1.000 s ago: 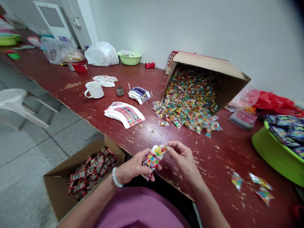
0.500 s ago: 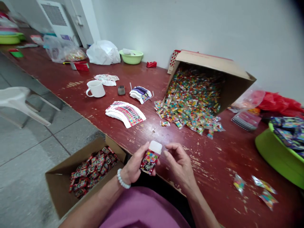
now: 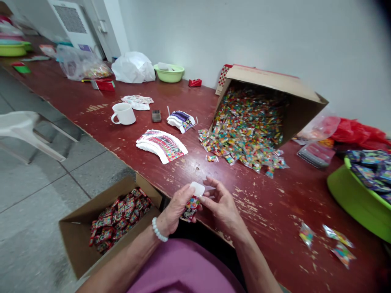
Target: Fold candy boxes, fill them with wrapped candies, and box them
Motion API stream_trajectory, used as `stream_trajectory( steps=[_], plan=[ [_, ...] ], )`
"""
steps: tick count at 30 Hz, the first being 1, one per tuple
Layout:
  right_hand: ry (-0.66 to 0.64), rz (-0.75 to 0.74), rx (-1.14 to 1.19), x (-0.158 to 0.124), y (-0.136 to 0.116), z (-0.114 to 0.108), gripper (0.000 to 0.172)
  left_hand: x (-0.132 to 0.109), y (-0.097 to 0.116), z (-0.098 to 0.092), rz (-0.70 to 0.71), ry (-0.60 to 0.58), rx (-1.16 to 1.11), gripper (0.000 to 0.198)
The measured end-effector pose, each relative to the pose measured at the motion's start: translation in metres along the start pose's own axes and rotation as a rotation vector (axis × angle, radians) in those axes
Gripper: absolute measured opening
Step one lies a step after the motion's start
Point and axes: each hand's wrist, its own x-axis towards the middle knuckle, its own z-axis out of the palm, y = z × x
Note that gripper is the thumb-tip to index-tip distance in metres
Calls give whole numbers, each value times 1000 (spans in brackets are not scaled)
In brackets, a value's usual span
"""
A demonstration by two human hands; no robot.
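Note:
My left hand (image 3: 175, 205) grips a colourful candy packet (image 3: 191, 207) with a white top end (image 3: 197, 189). My right hand (image 3: 221, 203) is pressed against that white end with thumb and fingertips. Both hands are just above the near edge of the dark red wooden table (image 3: 259, 203). Below my left wrist, an open cardboard box (image 3: 82, 240) holds several red finished packets (image 3: 119, 217). A fanned stack of printed card strips (image 3: 161, 145) lies ahead of my hands. Much of the packet is hidden by my fingers.
A tipped cardboard box (image 3: 275, 83) spills a heap of small candy bags (image 3: 244, 126) onto the table. A white mug (image 3: 124, 114) and a second card stack (image 3: 181, 122) stand further off. A green basin (image 3: 351, 207) of blue packets sits right, and a plastic chair (image 3: 27, 132) stands left.
The sweets at the packet's top were showing a second ago; a white end now covers them. My right hand has moved in from apart to press on that white end.

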Motion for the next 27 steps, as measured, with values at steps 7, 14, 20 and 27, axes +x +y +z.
stream_trajectory(
  steps=[7, 14, 20, 27],
  plan=[
    [-62, -301, -376, -6, -4, -4, 11, 8, -2, -11, -190, -222, -141, 52],
    [-80, -112, -235, 1, -3, 0, 23, 7, -4, -5, -82, -156, -31, 47],
    [-93, -24, 17, 5, -1, 8, 21, 8, -3, -4, -121, -231, -89, 70],
    [-119, -209, -154, -4, 1, 6, 17, 7, -4, -11, -104, -165, -54, 52]
  ],
)
